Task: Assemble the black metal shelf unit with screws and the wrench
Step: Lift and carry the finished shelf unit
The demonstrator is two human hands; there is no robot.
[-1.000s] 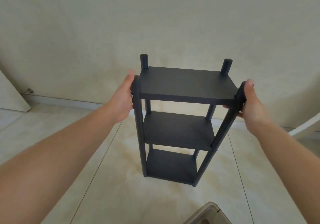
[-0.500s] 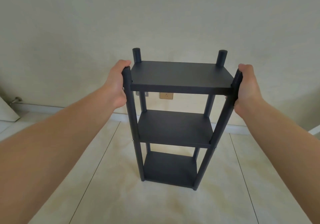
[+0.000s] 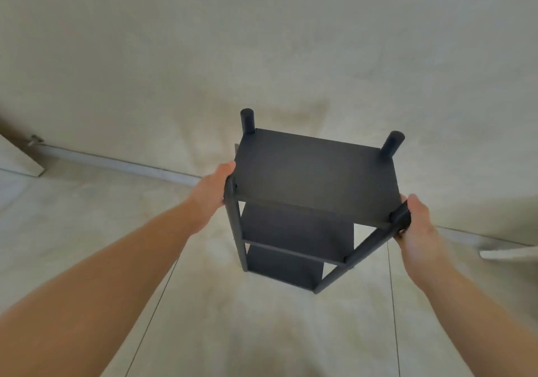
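- The left hand [image 3: 210,194] and right hand [image 3: 419,222] each curl fingers round a near post of the black shelf unit [image 3: 316,178].
- Gripping both sides likely steadies it upright on the tiled floor [image 3: 262,333].

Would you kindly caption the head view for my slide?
Both hands, left and right, grip the front posts of the black three-tier shelf unit on the tiled floor.

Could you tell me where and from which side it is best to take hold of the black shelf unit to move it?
Probably grip the shelf unit by its two near posts just below the top shelf, from either side, as the left hand and right hand do; the round posts fit curled fingers, the flat shelves do not.
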